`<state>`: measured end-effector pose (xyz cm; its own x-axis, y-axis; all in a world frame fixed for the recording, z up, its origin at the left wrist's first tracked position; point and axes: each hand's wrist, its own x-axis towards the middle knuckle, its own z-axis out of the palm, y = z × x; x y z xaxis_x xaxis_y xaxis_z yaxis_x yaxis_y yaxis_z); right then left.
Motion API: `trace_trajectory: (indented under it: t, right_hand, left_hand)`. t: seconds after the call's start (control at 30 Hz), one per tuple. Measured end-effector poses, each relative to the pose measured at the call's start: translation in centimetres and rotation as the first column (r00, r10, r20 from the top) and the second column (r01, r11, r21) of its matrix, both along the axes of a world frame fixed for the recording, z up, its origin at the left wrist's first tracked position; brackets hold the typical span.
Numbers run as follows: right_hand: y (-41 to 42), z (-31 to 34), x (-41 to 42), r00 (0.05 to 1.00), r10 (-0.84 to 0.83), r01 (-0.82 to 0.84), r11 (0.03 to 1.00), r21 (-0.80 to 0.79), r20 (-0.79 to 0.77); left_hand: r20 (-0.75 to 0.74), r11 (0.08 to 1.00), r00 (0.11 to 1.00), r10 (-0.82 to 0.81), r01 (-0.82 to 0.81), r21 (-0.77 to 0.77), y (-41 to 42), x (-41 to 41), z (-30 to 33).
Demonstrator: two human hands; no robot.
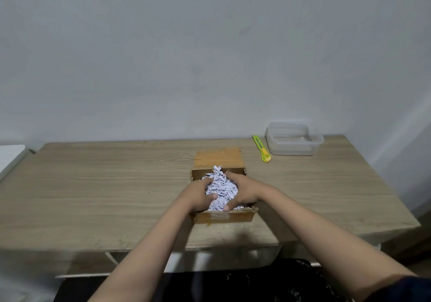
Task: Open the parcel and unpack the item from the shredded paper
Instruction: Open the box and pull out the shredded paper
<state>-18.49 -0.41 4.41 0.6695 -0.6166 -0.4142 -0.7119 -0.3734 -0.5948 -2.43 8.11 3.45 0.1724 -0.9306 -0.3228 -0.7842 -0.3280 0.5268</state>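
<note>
Open brown corrugated cardboard box (222,216) at centre of light wood-grain table (93,185), far flap folded back flat, filled with crinkled white shredded paper (221,188); no legible writing. Left hand (199,195) and right hand (242,191) cupped around paper mound, fingers curled into shreds; packed item hidden. Far right: green-yellow plastic utility knife (261,149) beside clear rectangular plastic container (293,141).

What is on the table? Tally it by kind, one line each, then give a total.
Cardboard box, open: 1
Mound of shredded paper, gripped by left hand and right hand: 1
Green-and-yellow utility knife: 1
Clear plastic container: 1
Total: 4
</note>
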Motion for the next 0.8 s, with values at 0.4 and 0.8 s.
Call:
trace_trajectory:
  t: [0.4, 0.8]
  right_hand:
    - [0.2, -1.0, 0.9, 0.990, 0.007, -0.032, 0.985, -0.169, -0.144]
    - [0.7, -1.0, 2.3, 0.982, -0.093, 0.081, 0.993, -0.083, -0.163]
  left_hand:
    - [0.128, 0.965, 0.984, -0.125, 0.091, 0.245, -1.0, -0.6, 1.9]
    - [0.091, 0.989, 0.994, 0.061, -0.073, 0.132, -0.7, -2.3, -0.4]
